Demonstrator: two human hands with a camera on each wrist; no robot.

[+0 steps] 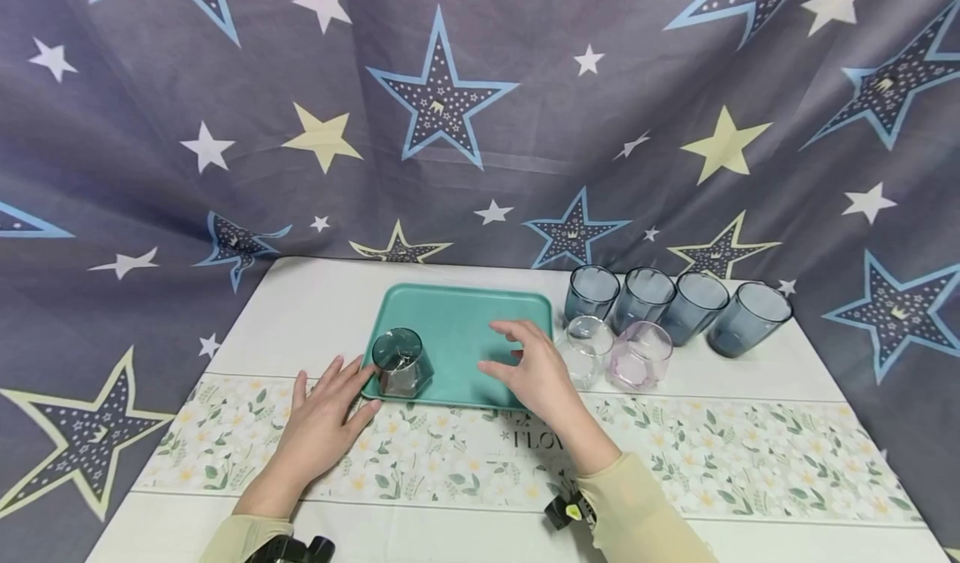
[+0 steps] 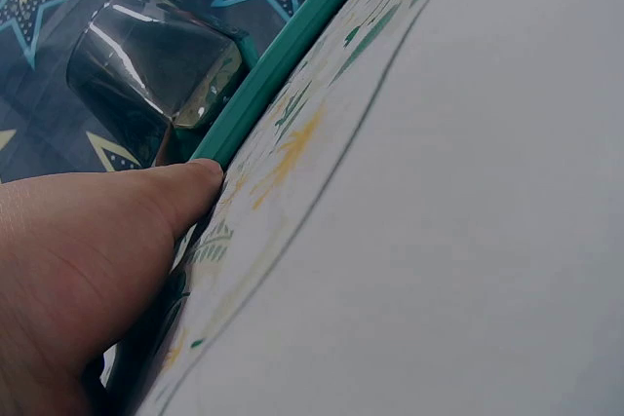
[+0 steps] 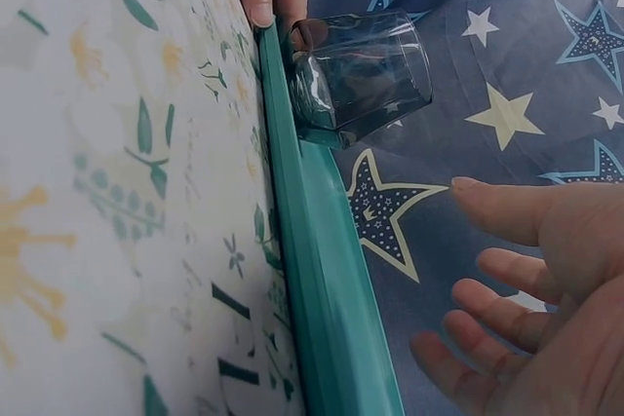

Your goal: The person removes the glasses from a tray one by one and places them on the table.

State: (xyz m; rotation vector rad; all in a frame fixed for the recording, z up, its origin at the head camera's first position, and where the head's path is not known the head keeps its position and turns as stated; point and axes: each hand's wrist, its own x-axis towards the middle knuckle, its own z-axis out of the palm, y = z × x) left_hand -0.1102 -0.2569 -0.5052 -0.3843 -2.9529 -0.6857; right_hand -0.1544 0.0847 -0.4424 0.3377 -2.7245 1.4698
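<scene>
A dark smoky glass (image 1: 402, 365) stands upright in the near left corner of a green tray (image 1: 480, 313). My left hand (image 1: 321, 420) rests at that corner, fingers reaching along the tray's left side and thumb at its front rim. In the left wrist view the thumb (image 2: 185, 192) touches the rim just below the glass (image 2: 156, 65). Over the right part of the tray hangs my right hand (image 1: 531, 371), holding nothing, thumb and fingers spread apart. The right wrist view shows these loosely bent fingers (image 3: 517, 314) away from the glass (image 3: 361, 75).
Right of the tray stand a clear glass (image 1: 585, 351) and a pinkish glass (image 1: 640, 355), close to my right wrist. Behind them is a row of several blue glasses (image 1: 697, 305). A floral runner (image 1: 720, 455) crosses the white table; a star-patterned cloth (image 1: 480, 130) hangs behind.
</scene>
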